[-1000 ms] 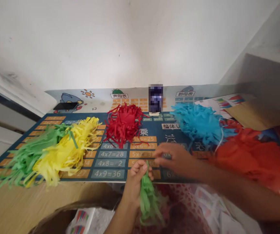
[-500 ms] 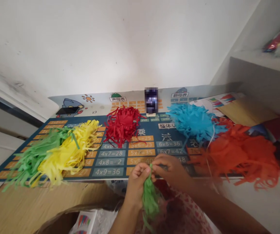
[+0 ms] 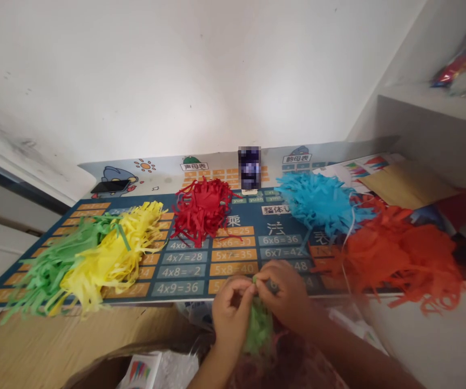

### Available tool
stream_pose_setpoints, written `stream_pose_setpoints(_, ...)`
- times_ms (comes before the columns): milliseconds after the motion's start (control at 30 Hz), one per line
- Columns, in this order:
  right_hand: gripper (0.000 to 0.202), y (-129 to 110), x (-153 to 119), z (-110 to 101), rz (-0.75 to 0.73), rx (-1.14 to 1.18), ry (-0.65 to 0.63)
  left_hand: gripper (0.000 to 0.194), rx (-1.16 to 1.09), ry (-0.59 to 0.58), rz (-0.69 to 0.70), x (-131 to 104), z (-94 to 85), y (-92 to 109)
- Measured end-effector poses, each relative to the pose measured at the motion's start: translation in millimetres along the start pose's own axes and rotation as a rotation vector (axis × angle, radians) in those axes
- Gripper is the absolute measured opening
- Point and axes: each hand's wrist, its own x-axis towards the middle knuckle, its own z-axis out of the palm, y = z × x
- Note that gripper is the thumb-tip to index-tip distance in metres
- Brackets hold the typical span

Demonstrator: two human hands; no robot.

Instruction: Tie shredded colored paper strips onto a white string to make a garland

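Note:
Both hands meet at the table's front edge over a light green paper tassel. My left hand pinches its top end between thumb and fingers. From the other side my right hand pinches the same end, fingertips touching those of the left. The green strips hang down below the hands, blurred by movement. Beyond the hands, a bunch of red tassels lies on the mat. To its right sit blue tassels, with orange-red tassels nearer me. Yellow tassels overlap green tassels at the left.
A phone stands against the wall, and a dark phone lies at the back left. The printed mat covers the table. A brown envelope rests at the back right. Below left is a box holding packaging.
The hands have drawn closer together at the tassel's top and turned slightly. The tassel has shifted a little to the right, its lower strips swinging. The view has moved slightly.

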Motion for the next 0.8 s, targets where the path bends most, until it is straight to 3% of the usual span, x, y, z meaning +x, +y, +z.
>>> stream_pose_setpoints(267, 0.012, 3, -4, -7, -0.068, 0.114, 0.017, 0.011, 0.248, 0.032, 0.383, 2, 0.6, 7)
stream_pose_setpoints(800, 0.014, 7, -9, -20, -0.149, 0.074, 0.055, 0.011, 0.272, -0.025, 0.384, -1, 6.9, 11)
